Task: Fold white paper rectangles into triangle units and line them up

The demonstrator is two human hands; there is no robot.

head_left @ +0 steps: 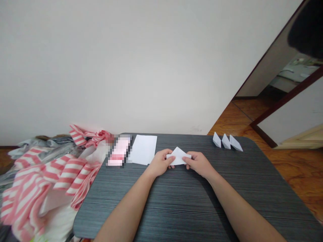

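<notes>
A white sheet folded into a paper hat shape [178,156], with a peak at the top and a band along the bottom, is held over the middle of the table. My left hand [161,162] grips its left end, thumb in front and fingers behind. At the right end, my right hand [199,163] pinches it the same way. Left of my hands lies a stack of blank white paper [144,149]. Three small folded paper boats [226,142] stand in a row near the far right corner of the table.
The dark wood-grain table [176,205] meets a white wall [151,67]. A blurred-out pink and white rectangle [118,151] lies at its left edge. Red-and-white striped cloth [45,178] and plastic bags pile up on the left. Wooden floor [295,161] and a doorway show at right.
</notes>
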